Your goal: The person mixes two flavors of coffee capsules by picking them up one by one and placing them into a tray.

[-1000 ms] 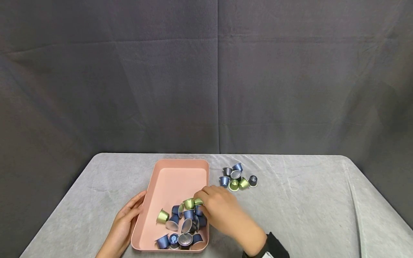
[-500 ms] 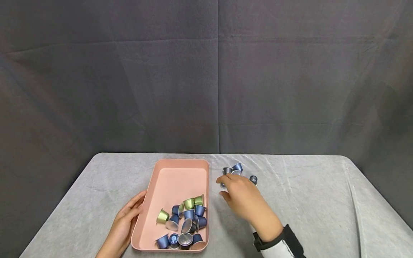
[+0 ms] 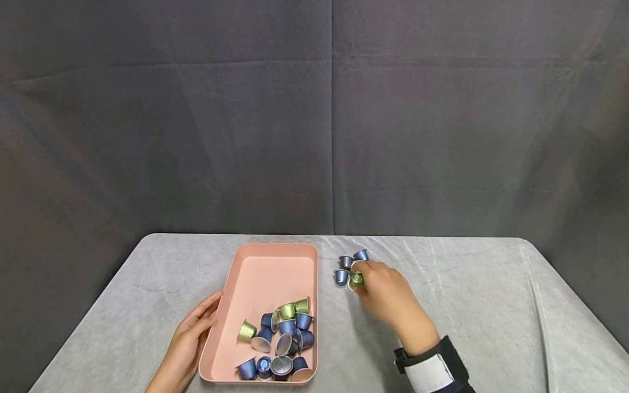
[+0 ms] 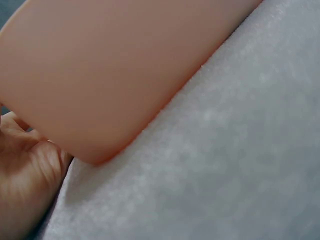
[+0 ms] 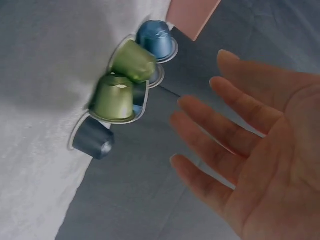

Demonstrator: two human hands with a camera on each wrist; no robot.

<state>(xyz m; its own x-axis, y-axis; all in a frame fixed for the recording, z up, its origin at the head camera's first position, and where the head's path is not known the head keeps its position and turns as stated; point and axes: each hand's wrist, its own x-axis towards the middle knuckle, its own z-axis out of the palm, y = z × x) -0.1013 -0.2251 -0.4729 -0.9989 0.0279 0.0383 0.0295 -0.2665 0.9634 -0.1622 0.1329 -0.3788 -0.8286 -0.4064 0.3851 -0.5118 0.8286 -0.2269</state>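
Observation:
My left hand (image 3: pixel 189 335) rests with extended fingers against the left side of the pink tray (image 3: pixel 280 275). In the left wrist view, part of the palm (image 4: pixel 30 175) shows beside the tray wall (image 4: pixel 125 75). Right of the tray, my right hand (image 3: pixel 390 300) reaches over a small group of coffee capsules, its fingertips right at a green capsule (image 3: pixel 356 280). The right wrist view shows that hand (image 5: pixel 255 145) with fingers spread and nothing held, near two green capsules (image 5: pixel 114 100), a dark capsule (image 5: pixel 93 137) and a blue capsule (image 5: pixel 156 39).
Green, blue and dark capsules lie in the tray's near half, among them a lone green capsule (image 3: pixel 247 331) toward the left. Beyond my right fingers, a blue capsule (image 3: pixel 361 255) and a dark capsule (image 3: pixel 345 262) sit on the grey cloth (image 3: pixel 467 305). A dark curtain (image 3: pixel 314 120) hangs behind.
My right hand has left a green capsule at the tray's right side and moved right to the capsules on the cloth. My left hand stays at the tray.

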